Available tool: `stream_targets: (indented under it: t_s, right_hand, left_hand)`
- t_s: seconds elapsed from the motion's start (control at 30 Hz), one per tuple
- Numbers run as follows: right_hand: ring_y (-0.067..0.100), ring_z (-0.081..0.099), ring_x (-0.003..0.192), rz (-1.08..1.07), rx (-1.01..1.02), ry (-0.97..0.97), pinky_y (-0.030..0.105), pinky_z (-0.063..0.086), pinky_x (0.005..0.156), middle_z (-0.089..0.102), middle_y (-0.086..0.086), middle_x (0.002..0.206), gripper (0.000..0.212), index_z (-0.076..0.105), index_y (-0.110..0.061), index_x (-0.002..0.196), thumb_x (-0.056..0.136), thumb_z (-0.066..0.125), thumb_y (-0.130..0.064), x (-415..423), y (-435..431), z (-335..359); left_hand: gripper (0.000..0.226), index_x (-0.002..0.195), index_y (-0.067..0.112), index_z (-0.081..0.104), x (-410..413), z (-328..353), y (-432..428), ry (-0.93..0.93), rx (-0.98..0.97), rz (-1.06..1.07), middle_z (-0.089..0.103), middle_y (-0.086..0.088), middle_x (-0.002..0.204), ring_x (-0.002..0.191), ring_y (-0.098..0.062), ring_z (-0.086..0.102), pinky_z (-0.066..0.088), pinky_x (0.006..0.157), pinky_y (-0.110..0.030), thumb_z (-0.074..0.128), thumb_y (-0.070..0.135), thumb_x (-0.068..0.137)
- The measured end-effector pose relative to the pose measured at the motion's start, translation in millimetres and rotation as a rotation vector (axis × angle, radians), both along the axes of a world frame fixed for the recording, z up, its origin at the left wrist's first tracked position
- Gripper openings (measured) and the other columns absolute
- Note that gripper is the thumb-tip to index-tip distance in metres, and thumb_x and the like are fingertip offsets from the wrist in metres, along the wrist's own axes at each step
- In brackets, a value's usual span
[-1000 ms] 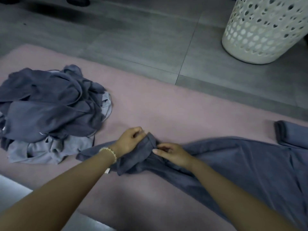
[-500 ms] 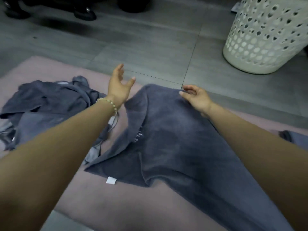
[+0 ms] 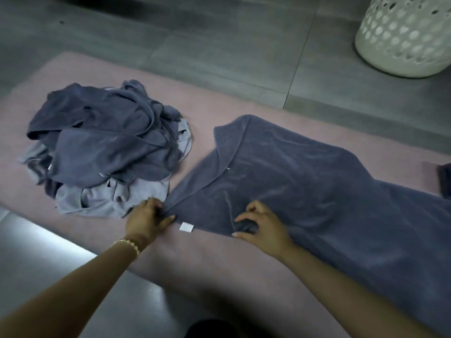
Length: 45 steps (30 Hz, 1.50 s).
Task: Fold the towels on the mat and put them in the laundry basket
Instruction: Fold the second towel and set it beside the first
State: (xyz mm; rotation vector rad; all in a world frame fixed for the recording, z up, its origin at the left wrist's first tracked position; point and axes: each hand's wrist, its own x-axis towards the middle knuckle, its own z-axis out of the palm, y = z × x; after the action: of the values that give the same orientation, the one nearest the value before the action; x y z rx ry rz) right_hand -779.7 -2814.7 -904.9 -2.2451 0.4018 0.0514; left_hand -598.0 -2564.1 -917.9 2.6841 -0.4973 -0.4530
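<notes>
Head view.
- Dark blue towel point(image 3: 305, 186): lies spread on the pink mat point(image 3: 219, 269), long axis running left to right and passing out of frame at right; far-left corner turned over.
- White tag point(image 3: 187, 227): at the towel's near edge, on the mat; too blurred to read.
- Left hand point(image 3: 146, 219), bead bracelet point(image 3: 129, 245): fingers curled, gripping the near-left corner.
- Right hand point(image 3: 262, 224): pinches bunched cloth at the near edge.
- Pile of towels point(image 3: 105, 152): crumpled, left on the mat.
- Laundry basket point(image 3: 402, 37): white, perforated, on grey floor point(image 3: 219, 45), well apart.
</notes>
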Motion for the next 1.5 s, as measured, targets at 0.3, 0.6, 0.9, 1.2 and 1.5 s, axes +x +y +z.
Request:
stream_targets:
  t_s: [0.3, 0.6, 0.9, 1.2, 1.5]
  right_hand:
    - [0.019, 0.047, 0.107, 0.030, -0.181, 0.096, 0.035, 0.044, 0.093, 0.053, 0.001, 0.108, 0.037, 0.068, -0.017, 0.103, 0.070, 0.082, -0.024, 4.3, 22.8, -26.5]
    - [0.002, 0.049, 0.057, 0.039, 0.216, -0.013, 0.014, 0.039, 0.061, 0.048, -0.009, 0.071, 0.015, 0.062, -0.012, 0.072, 0.079, 0.075, -0.015, 28.0, 67.1, 13.9]
    - [0.013, 0.061, 0.094, -0.240, 0.541, 0.176, 0.019, 0.048, 0.084, 0.064, -0.001, 0.103, 0.023, 0.065, -0.009, 0.108, 0.085, 0.069, -0.015, 3.2, 64.0, -13.0]
    - [0.016, 0.061, 0.092, -0.468, 0.460, 0.113, 0.011, 0.049, 0.073, 0.063, 0.002, 0.108, 0.021, 0.061, -0.017, 0.104, 0.085, 0.068, -0.011, -71.8, -46.1, 7.0]
    - [0.022, 0.066, 0.084, -0.790, 0.903, 0.027, 0.025, 0.055, 0.073, 0.068, 0.010, 0.106, 0.031, 0.064, -0.013, 0.098, 0.098, 0.043, -0.035, -157.9, -100.8, 72.8]
  left_hand:
    - [0.023, 0.067, 0.011, 0.057, -15.6, -11.6, -0.6, 0.281, -0.386, 0.420, 0.053, -0.002, 0.061, 0.056, -0.010, 0.049, 0.040, 0.068, -0.027, 0.071, 0.019, 0.083]
    - [0.029, 0.071, 0.017, 0.040, 7.1, 40.7, -20.5, 0.204, -0.859, 0.508, 0.050, -0.002, 0.056, 0.045, -0.002, 0.052, 0.048, 0.050, -0.018, 0.048, 0.023, 0.098]
    - [0.023, 0.079, 0.017, 0.043, 9.8, 36.9, -27.4, 0.192, -0.800, 0.498, 0.049, 0.000, 0.073, 0.060, 0.003, 0.049, 0.041, 0.051, -0.005, 0.063, 0.022, 0.089]
    - [0.031, 0.105, 0.009, 0.060, -33.7, 57.3, -96.1, 0.297, -0.530, -0.164, 0.057, 0.012, 0.072, 0.055, 0.005, 0.054, 0.047, 0.055, -0.009, 0.074, 0.009, 0.078]
    - [0.029, 0.079, 0.003, 0.068, -138.4, 137.1, -280.5, 0.265, -0.537, -0.689, 0.069, -0.017, 0.077, 0.068, -0.021, 0.059, 0.046, 0.069, -0.037, 0.070, 0.032, 0.082]
